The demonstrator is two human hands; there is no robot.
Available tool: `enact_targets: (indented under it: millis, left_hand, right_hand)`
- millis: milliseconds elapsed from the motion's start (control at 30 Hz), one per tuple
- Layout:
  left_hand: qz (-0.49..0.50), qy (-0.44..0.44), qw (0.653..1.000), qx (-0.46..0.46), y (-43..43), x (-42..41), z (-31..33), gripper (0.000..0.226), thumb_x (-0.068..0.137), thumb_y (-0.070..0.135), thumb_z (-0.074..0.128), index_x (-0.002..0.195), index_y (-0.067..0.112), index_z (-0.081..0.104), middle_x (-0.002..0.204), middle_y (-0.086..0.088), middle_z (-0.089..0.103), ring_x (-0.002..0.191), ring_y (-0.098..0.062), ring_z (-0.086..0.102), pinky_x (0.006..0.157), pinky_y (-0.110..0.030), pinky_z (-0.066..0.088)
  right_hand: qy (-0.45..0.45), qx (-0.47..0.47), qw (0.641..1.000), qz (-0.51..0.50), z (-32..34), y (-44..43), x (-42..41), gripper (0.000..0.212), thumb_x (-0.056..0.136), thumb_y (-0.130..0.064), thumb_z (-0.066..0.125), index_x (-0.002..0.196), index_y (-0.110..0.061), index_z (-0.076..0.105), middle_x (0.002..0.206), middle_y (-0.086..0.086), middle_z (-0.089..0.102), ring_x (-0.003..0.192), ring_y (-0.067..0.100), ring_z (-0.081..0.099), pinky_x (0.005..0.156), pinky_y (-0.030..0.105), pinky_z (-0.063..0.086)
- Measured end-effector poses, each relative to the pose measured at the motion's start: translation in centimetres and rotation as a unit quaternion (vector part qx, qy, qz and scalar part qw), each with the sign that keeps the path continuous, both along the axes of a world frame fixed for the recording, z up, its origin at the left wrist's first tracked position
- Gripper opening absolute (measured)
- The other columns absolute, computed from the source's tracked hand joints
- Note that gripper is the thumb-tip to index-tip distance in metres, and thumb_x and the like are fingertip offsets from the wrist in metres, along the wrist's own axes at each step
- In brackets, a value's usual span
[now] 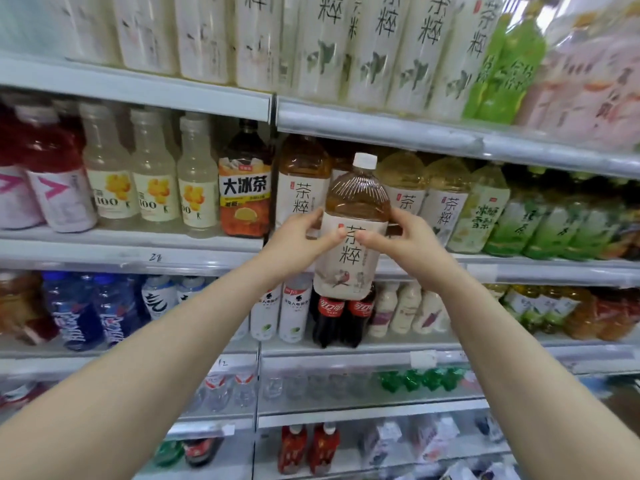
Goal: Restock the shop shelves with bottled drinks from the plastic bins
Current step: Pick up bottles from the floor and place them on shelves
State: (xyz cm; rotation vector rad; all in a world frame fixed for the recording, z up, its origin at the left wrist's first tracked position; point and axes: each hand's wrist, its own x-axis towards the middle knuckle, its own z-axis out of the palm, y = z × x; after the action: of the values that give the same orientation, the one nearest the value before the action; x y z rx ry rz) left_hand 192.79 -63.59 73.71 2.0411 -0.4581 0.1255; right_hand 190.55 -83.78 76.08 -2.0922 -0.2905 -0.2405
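I hold a large bottle of brown tea [353, 209] with a white cap and a cream label upright in front of the middle shelf [131, 252]. My left hand [299, 242] grips its left side, thumb across the label. My right hand [403, 242] grips its right side, thumb on the label too. The bottle's base hangs a little below the shelf edge, in front of a gap between a matching brown tea bottle [301, 181] on the left and yellow tea bottles [405, 181] on the right.
An iced tea bottle [244, 181] and pale yellow drinks [152, 174] stand left of the gap. Cola bottles [341, 317] sit on the shelf below. The upper shelf [381, 128] carries tall cream-labelled bottles. No plastic bin is in view.
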Motion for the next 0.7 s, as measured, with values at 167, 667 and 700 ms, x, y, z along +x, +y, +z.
enact_targets:
  millis: [167, 667, 700]
  left_hand:
    - [-0.007, 0.031, 0.999, 0.015, -0.9, 1.2, 1.2, 0.034, 0.094, 0.058, 0.051, 0.118, 0.036, 0.062, 0.108, 0.014, 0.069, 0.103, -0.008, 0.064, 0.09, -0.035, 0.055]
    - [0.044, 0.011, 0.999, -0.003, -2.7, 3.7, 3.1, 0.037, 0.098, 0.046, 0.051, 0.128, 0.027, 0.063, 0.112, 0.008, 0.071, 0.092, 0.0, 0.062, 0.067, -0.013, 0.045]
    - [0.045, 0.01, 0.999, -0.01, -2.8, 3.8, 3.1, 0.037, 0.098, 0.046, 0.052, 0.128, 0.027, 0.063, 0.112, 0.008, 0.071, 0.09, 0.003, 0.062, 0.065, -0.011, 0.044]
  right_hand:
    - [0.035, -0.003, 0.999, 0.01, 0.6, -1.2, 2.2, 0.041, 0.082, -0.043, 0.078, 0.118, -0.028, 0.065, 0.107, -0.009, 0.076, 0.102, 0.012, 0.072, 0.094, 0.047, 0.057]
    - [-0.012, -0.008, 0.999, -0.039, 2.0, -1.3, 5.7, 0.036, 0.085, -0.04, 0.077, 0.116, -0.027, 0.064, 0.102, -0.011, 0.073, 0.096, 0.005, 0.068, 0.079, 0.027, 0.057]
    - [-0.012, -0.009, 0.999, -0.041, 2.1, -1.3, 5.8, 0.036, 0.086, -0.04, 0.076, 0.117, -0.026, 0.064, 0.102, -0.01, 0.073, 0.095, 0.005, 0.069, 0.077, 0.027, 0.058]
